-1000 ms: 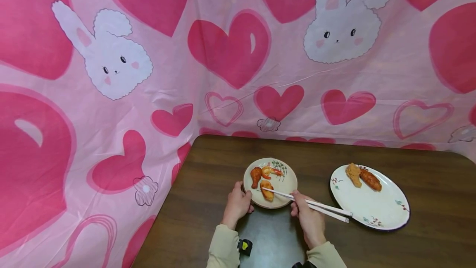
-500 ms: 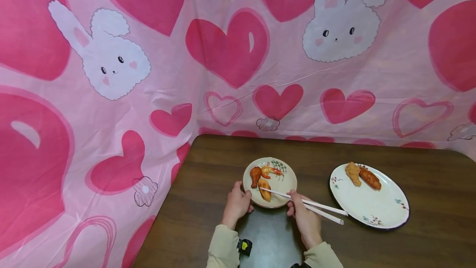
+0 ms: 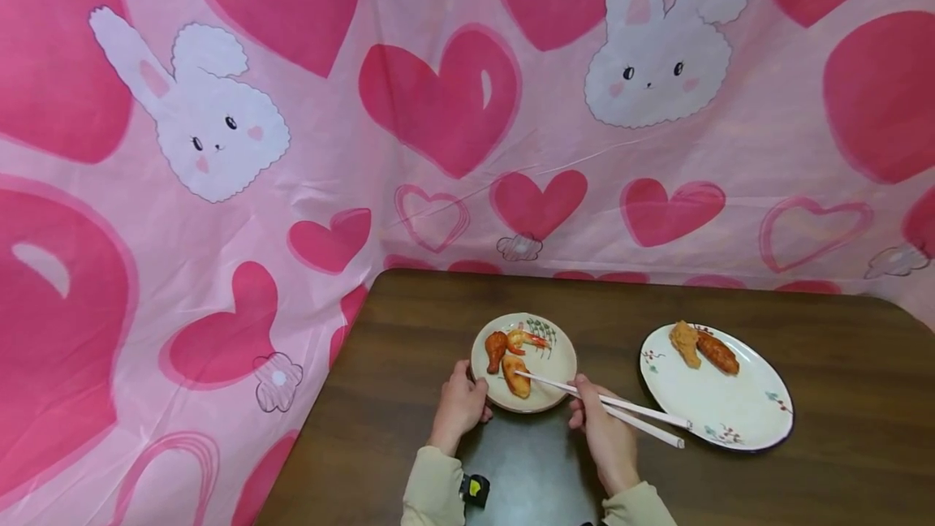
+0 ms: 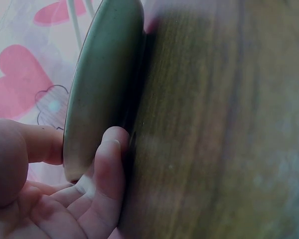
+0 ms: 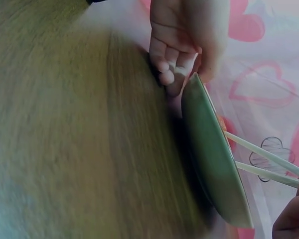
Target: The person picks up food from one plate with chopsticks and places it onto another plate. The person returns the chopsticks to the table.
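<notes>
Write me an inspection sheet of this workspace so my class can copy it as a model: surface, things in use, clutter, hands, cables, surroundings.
Surface: table, dark wood grain, pale sheen on the near side.
Things in use: small plate bearing a drumstick, a shrimp and a golden piece; white chopsticks, one tip at the golden piece, contact uncertain; oval plate to the right, with a crumbed piece and a reddish-brown piece.
Clutter: nothing seen.
Hands: left hand grips the small plate's edge; right hand holds the chopsticks.
Cables: nothing seen.
Surroundings: pink cloth behind and to the left, printed with hearts and rabbits.
</notes>
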`<state>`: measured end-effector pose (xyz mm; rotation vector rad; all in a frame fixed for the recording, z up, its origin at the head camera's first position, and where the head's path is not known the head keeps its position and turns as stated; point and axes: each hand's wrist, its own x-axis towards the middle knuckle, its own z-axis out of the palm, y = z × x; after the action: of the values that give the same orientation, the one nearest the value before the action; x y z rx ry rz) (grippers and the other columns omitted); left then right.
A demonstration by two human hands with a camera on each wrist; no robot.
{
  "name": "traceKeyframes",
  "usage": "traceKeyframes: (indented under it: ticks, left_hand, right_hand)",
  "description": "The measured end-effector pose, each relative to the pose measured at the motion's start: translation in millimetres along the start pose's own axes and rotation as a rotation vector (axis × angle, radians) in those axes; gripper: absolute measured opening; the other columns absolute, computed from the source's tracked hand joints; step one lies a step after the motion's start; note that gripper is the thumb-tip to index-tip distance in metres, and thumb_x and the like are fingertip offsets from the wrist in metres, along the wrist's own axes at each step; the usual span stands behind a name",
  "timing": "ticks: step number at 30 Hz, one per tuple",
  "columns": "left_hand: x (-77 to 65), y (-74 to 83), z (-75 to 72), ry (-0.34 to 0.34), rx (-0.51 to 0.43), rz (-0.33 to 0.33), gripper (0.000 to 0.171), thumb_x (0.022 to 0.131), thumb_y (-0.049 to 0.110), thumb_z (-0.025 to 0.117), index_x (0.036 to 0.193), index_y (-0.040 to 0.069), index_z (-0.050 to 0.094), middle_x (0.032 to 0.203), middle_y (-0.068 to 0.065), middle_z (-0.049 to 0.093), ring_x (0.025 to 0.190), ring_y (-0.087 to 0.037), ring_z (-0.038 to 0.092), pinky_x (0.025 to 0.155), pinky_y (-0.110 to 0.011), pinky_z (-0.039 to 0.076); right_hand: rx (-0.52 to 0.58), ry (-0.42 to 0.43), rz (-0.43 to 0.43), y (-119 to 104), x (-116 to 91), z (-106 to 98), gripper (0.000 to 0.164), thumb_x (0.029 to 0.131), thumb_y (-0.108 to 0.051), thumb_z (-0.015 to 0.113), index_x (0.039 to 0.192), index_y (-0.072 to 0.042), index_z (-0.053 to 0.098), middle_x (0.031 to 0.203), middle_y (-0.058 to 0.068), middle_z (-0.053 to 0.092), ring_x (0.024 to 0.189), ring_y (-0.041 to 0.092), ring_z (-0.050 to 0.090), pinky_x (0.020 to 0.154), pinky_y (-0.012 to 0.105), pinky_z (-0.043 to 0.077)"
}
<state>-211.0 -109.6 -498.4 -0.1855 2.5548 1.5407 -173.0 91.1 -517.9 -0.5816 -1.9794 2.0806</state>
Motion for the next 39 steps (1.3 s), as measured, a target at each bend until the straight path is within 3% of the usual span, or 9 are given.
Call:
traceKeyframes:
  ticks: [4,11,17,22,28,34,39]
  left_hand:
    - [-0.5,-0.8,-1.2,0.001,-0.003,0.011,0.047,0.095,0.012,0.050,0.136,-0.005,0.039,0.063,-0.006,0.060,0.046,-0.013,0.058,0.049,-0.029,0.050]
    - [-1.5,-0.3,-2.5,0.001,-0.001,0.007,0.047,0.095,0.012,0.050,0.137,-0.005,0.039,0.064,-0.006,0.060,0.047,-0.013,0.059,0.049,-0.029,0.050]
    - [-1.4,-1.8,-2.5,-0.006,-0.007,-0.006,0.047,0.095,0.012,0.050,0.138,-0.005,0.037,0.067,-0.007,0.060,0.047,-0.013,0.058,0.049,-0.029,0.051]
    - [-1.1,-2.3,-2.8,-0.002,-0.010,-0.007,0.047,0.095,0.011,0.050,0.138,-0.005,0.037,0.066,-0.007,0.060,0.047,-0.013,0.058,0.049,-0.029,0.051]
    - [1.2,0.7,-2.6,-0.003,-0.012,-0.011,0.046,0.096,0.013,0.050,0.138,-0.003,0.037,0.067,-0.008,0.060,0.048,-0.013,0.058,0.051,-0.029,0.052]
    - [2.5,2.4,-2.0,-0.002,-0.001,-0.019,0.047,0.097,0.014,0.050,0.138,-0.003,0.037,0.066,-0.007,0.061,0.049,-0.013,0.058,0.051,-0.029,0.052]
    - [2.8,2.2,-1.7,0.000,0.003,-0.019,0.047,0.096,0.013,0.049,0.138,-0.003,0.037,0.065,-0.007,0.061,0.048,-0.013,0.059,0.050,-0.029,0.052]
  right_hand:
    - [0.019,0.030,-0.010,13.3,9.3,-3.4,0.066,0.074,-0.071,0.064,0.090,-0.008,0.072,0.061,-0.007,0.059,0.045,0.005,0.055,0.047,0.022,0.050]
    - [-0.050,0.024,0.050,-29.1,-7.3,-7.3,0.043,0.095,-0.037,0.058,0.102,0.004,0.070,0.061,-0.006,0.059,0.046,0.006,0.055,0.050,0.021,0.049]
    - [-0.138,0.041,0.020,-50.1,-9.2,-20.6,0.045,0.098,-0.038,0.053,0.108,0.003,0.067,0.063,-0.010,0.059,0.050,0.003,0.057,0.052,0.018,0.046]
    - [-0.266,0.084,-0.049,-56.5,3.1,-45.9,0.049,0.097,-0.045,0.049,0.110,-0.002,0.068,0.065,-0.009,0.062,0.054,0.001,0.058,0.055,0.018,0.045]
    - [-0.504,0.200,-0.137,-69.3,25.1,-86.3,0.053,0.097,-0.052,0.044,0.103,-0.007,0.070,0.055,-0.019,0.058,0.057,-0.002,0.049,0.055,0.023,0.033]
    - [-0.571,0.297,-0.202,-79.4,40.2,-120.9,0.053,0.097,-0.049,0.046,0.094,-0.003,0.071,0.049,-0.027,0.051,0.051,-0.002,0.047,0.048,0.024,0.033]
    - [-0.629,0.333,-0.204,-79.1,44.5,-141.4,0.054,0.097,-0.046,0.047,0.092,0.001,0.072,0.046,-0.033,0.045,0.050,-0.006,0.043,0.047,0.025,0.031]
